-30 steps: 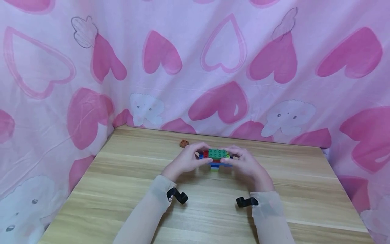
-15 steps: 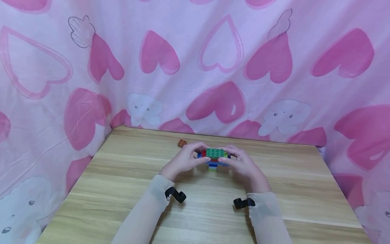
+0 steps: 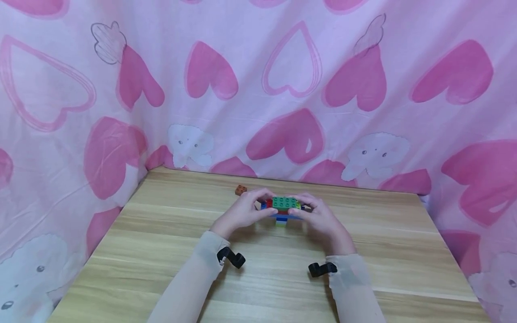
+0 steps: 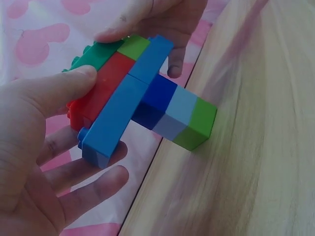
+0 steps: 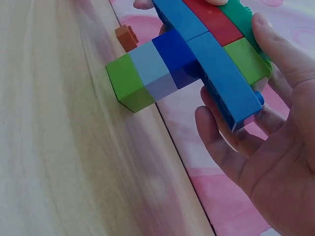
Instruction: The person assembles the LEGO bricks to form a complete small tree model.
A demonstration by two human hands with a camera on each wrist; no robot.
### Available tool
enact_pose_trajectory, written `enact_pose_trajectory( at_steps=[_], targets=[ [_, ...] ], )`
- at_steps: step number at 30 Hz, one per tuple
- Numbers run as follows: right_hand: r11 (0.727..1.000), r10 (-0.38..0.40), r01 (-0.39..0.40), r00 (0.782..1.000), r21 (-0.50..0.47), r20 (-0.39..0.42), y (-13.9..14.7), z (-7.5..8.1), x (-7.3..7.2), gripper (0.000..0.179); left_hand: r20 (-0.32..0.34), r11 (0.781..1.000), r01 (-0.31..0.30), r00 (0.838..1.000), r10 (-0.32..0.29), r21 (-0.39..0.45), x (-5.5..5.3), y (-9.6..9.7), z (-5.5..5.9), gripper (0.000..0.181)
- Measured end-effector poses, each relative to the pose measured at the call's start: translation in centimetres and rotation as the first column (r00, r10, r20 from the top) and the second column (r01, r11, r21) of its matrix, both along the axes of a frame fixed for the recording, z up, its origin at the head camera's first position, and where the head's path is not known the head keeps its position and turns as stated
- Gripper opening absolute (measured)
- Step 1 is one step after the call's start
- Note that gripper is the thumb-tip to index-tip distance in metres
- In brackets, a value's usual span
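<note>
A toy building-brick model is held up between both hands over the middle of the table. Its top is a green brick, above a red brick and a lime brick. Two long blue bricks form the layer below. From their middle a stem of dark blue, pale blue and lime bricks hangs down. My left hand grips the left end, thumb against the green and red bricks. At the other end, my right hand pinches with its thumb on the green brick.
An orange-brown brick lies on the wooden table near its back edge, just beyond the left hand. Behind and beside the table hangs a pink curtain with hearts. Black wrist mounts sit on both sleeves.
Both hands keep their hold on the brick model and have hardly moved. The whole head view has shifted slightly, so everything appears a little farther left.
</note>
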State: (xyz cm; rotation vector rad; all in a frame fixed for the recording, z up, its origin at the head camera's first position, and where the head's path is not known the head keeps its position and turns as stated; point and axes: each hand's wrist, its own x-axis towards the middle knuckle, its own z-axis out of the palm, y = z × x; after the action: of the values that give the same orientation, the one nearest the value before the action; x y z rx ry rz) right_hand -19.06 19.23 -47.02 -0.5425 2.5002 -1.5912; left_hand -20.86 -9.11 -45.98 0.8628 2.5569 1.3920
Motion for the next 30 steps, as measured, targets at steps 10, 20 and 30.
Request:
enact_pose_trajectory(
  at_steps=[10,20,30],
  targets=[
    [1.0,0.01,-0.01,1.0,-0.013,-0.002,-0.1,-0.1,-0.1,0.039,-0.022,1.0,0.002,1.0,-0.003,-0.019,0.0,-0.1,0.2,0.038],
    [1.0,0.016,-0.015,0.998,0.012,-0.063,-0.9,-0.2,-0.2,0.037,0.026,1.0,-0.014,1.0,0.015,-0.022,0.3,-0.7,0.7,0.039],
    [0.996,0.011,-0.014,0.999,-0.084,-0.036,-1.1,-1.5,-0.7,0.039,0.042,1.0,0.01,0.999,-0.008,-0.025,0.1,-0.8,1.1,0.042]
  ],
)
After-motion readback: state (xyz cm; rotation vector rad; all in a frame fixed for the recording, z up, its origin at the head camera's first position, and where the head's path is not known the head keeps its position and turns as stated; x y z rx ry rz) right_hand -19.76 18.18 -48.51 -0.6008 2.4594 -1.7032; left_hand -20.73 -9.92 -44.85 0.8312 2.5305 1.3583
